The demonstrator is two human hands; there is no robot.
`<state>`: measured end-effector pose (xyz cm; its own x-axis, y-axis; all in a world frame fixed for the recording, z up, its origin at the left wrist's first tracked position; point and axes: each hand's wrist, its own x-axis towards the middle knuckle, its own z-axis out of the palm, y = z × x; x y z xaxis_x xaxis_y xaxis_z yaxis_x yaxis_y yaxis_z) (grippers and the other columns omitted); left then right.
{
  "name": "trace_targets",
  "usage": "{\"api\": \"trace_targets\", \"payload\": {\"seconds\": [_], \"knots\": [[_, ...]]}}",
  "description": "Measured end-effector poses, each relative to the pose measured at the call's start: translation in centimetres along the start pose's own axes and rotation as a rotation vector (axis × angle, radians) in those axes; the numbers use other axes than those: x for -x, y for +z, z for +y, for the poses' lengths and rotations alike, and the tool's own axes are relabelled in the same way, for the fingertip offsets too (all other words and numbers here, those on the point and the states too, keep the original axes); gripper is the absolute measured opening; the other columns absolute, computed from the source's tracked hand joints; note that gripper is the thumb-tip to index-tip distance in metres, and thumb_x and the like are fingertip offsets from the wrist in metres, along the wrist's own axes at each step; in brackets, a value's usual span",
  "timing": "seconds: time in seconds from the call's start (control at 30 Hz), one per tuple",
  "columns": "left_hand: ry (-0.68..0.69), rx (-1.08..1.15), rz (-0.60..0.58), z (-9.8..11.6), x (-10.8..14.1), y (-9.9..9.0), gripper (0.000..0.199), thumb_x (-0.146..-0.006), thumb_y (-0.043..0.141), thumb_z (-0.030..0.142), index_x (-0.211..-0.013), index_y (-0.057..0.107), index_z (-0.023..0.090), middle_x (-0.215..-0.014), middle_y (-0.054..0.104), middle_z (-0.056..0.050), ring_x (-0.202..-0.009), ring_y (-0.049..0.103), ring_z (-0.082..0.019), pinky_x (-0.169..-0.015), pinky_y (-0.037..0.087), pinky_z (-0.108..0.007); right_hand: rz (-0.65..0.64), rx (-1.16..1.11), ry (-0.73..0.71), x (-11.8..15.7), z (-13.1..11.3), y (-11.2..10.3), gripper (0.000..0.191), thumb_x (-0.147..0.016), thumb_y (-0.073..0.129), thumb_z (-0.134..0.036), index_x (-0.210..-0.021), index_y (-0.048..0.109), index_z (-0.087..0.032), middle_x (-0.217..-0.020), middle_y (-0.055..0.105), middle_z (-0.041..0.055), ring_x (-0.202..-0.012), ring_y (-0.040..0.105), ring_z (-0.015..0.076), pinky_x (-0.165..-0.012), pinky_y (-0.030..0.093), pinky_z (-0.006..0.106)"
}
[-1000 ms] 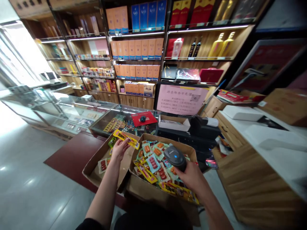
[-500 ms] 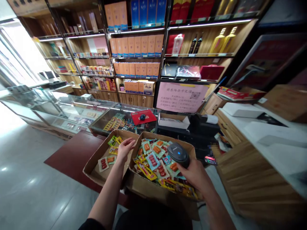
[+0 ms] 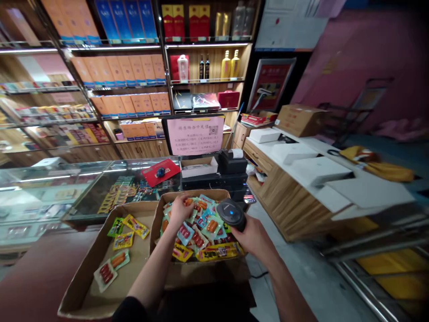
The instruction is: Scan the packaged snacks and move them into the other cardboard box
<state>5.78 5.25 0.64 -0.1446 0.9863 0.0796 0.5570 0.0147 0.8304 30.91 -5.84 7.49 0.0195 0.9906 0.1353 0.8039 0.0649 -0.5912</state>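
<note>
My right hand (image 3: 250,232) grips a dark handheld scanner (image 3: 231,213) with a blue light, over the right side of a cardboard box (image 3: 201,269) full of small snack packets (image 3: 197,239). At the upper left of that box, my left hand (image 3: 181,210) reaches among the packets, its fingertips at an orange-coloured packet (image 3: 188,202); the fingers look pinched on it. A shallower cardboard box (image 3: 83,273) adjoins on the left and holds several packets, among them a yellow one (image 3: 136,226) and one with red sausages (image 3: 106,273).
Behind the boxes are a glass counter (image 3: 83,192), a red sheet (image 3: 161,172) with a dark round object, a white open box (image 3: 200,169) and a monitor with a pink sign (image 3: 196,136). Shelves of boxed bottles line the wall. White boxes (image 3: 317,170) lie on a counter at right.
The view has swung to the right. My left hand has moved from above the divide between the boxes into the packets of the fuller box. The scanner stays in my right hand.
</note>
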Motion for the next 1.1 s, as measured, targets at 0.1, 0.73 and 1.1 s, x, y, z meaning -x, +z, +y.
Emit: {"api": "trace_targets", "payload": {"seconds": [0.1,0.73,1.1], "knots": [[0.049,-0.236,-0.018,0.2,-0.8,1.2,0.038,-0.069,0.081,0.031,-0.104,0.075,0.016,-0.114,0.07,-0.018,-0.117,0.059,-0.034,-0.102,0.04,-0.038,0.017,0.002,0.021,0.6,0.2,-0.2,0.023,-0.078,0.06,-0.024,-0.098,0.07,-0.019,-0.093,0.078,0.0114,-0.093,0.074,0.0309,-0.072,0.049,0.03],[-0.184,0.639,-0.097,1.0,-2.3,-0.6,0.036,-0.058,0.088,0.033,-0.076,0.061,0.017,-0.07,0.07,-0.001,-0.064,0.066,-0.016,-0.064,0.053,-0.027,0.004,-0.043,-0.021,1.1,-0.8,0.2,0.027,-0.077,0.062,-0.024,-0.102,0.071,-0.019,-0.091,0.078,0.0116,-0.09,0.074,0.0289,-0.073,0.051,0.03],[-0.279,0.944,-0.261,2.2,-0.8,-0.2,0.049,-0.046,0.097,0.031,-0.081,0.069,0.012,-0.083,0.076,-0.007,-0.074,0.072,-0.018,-0.074,0.06,-0.033,-0.017,-0.079,-0.067,1.0,-1.6,0.3,0.031,-0.076,0.065,-0.024,-0.106,0.071,-0.018,-0.097,0.078,0.011,-0.095,0.074,0.028,-0.077,0.053,0.03]]}}
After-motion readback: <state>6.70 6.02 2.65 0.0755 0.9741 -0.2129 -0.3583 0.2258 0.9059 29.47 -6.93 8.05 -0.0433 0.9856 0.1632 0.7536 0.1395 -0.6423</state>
